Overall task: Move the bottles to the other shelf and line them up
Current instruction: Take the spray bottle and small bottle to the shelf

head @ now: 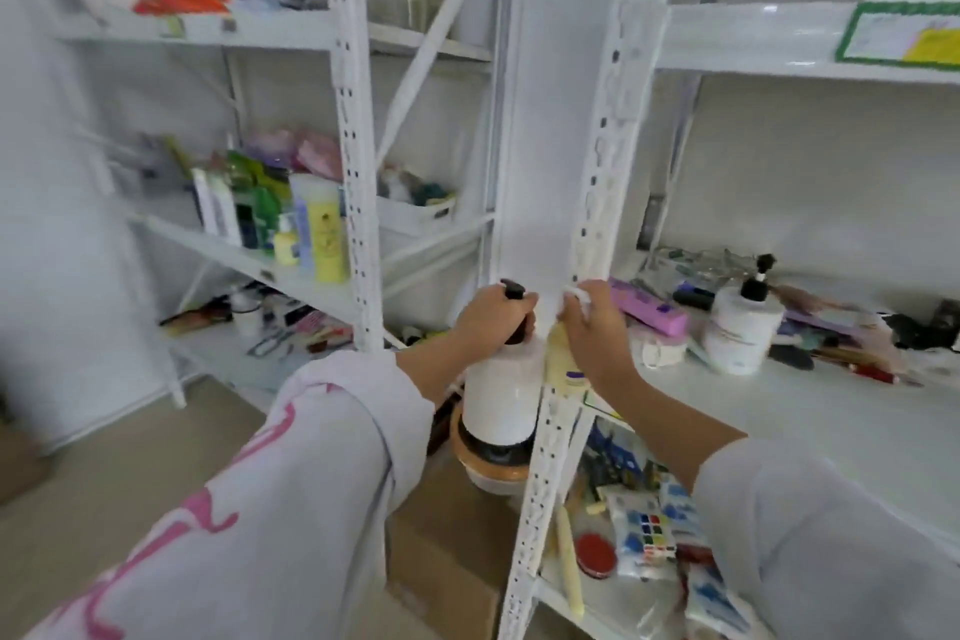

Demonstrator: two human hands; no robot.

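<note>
My left hand point(493, 317) grips the dark pump neck of a large white pump bottle point(501, 398), carried in the air between the two white racks. My right hand point(592, 327) holds a pale yellow bottle with a white cap point(561, 364) beside the right rack's front post. Another white pump bottle with a black pump point(740, 327) stands on the right rack's middle shelf point(831, 411). Several bottles, one of them a tall yellow bottle point(324, 229), stand in a group on the left rack's middle shelf point(234, 250).
The right rack's perforated white post point(566, 411) rises straight in front of my hands. Clutter of pens, a purple box point(649, 309) and tools lies at the back of the right shelf. A cardboard box point(441, 561) and an orange-rimmed container point(488, 463) sit on the floor below.
</note>
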